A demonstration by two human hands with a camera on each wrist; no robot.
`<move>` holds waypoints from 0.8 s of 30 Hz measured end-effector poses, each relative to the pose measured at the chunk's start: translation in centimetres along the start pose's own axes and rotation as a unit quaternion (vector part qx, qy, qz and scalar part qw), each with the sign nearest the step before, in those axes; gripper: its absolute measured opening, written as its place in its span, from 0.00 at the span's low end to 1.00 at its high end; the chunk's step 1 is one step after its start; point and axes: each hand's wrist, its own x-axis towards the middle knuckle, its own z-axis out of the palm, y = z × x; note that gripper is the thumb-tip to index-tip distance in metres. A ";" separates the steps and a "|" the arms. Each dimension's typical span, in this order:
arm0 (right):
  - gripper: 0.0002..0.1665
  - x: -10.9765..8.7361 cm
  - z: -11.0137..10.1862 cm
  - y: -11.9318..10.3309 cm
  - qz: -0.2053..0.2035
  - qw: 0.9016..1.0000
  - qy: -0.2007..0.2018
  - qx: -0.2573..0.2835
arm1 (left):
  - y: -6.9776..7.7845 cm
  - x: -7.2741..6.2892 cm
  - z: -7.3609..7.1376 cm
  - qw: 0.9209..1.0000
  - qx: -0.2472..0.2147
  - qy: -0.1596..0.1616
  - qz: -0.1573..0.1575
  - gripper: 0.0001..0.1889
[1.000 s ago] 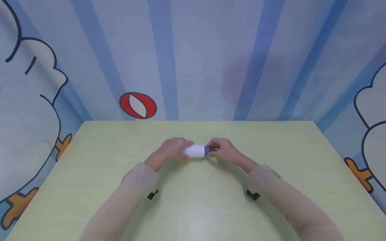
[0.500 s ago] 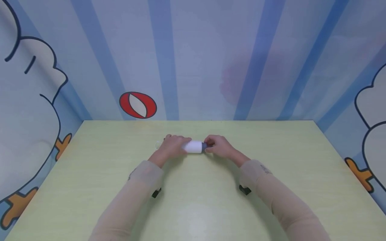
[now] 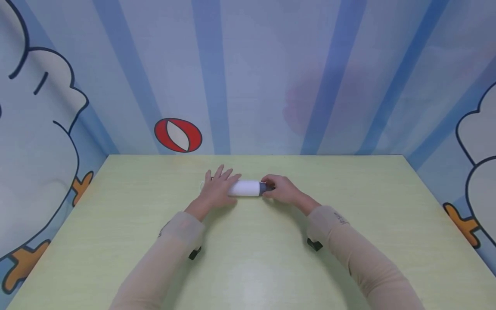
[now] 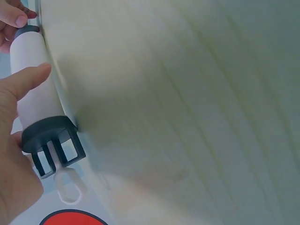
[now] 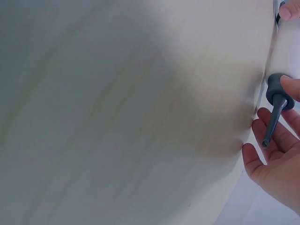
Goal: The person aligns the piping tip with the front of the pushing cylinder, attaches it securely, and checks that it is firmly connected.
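Note:
A syringe-like tool with a white barrel lies on its side on the table between the hands. Dark grey finger grips and a pale pull loop form its left end; a dark grey collar with a long thin nozzle forms the right end. My left hand has its fingers spread, its thumb over the barrel and its palm beside the left end. With thumb and fingers, my right hand pinches the grey collar, while its other fingers lie loosely around the nozzle.
The pale yellow table reaches back to a blue striped backdrop with a printed red ball. Printed cartoon figures cover the side walls. A small black device sits under each sleeve cuff.
Both hands and the syringe have shifted slightly left and toward the back. My left hand has loosened from the barrel and spread its fingers, while my right hand keeps its pinch.

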 end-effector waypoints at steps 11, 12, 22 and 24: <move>0.26 0.1 0.0 0.7 -0.006 1.000 0.006 -0.007 | -0.3 -0.4 0.1 1.000 -0.005 0.007 0.005 0.40; 0.26 0.1 0.0 0.8 -0.008 1.000 0.007 -0.008 | -0.3 -0.4 0.1 1.000 -0.004 0.007 0.004 0.40; 0.31 -2.5 -2.0 0.9 -0.001 1.000 0.011 0.012 | -1.1 -1.7 -0.7 0.999 -0.013 0.026 0.016 0.43; 0.31 -3.6 -3.1 1.3 -0.011 1.000 0.021 0.018 | -1.7 -2.3 -1.3 0.999 -0.022 0.032 0.014 0.43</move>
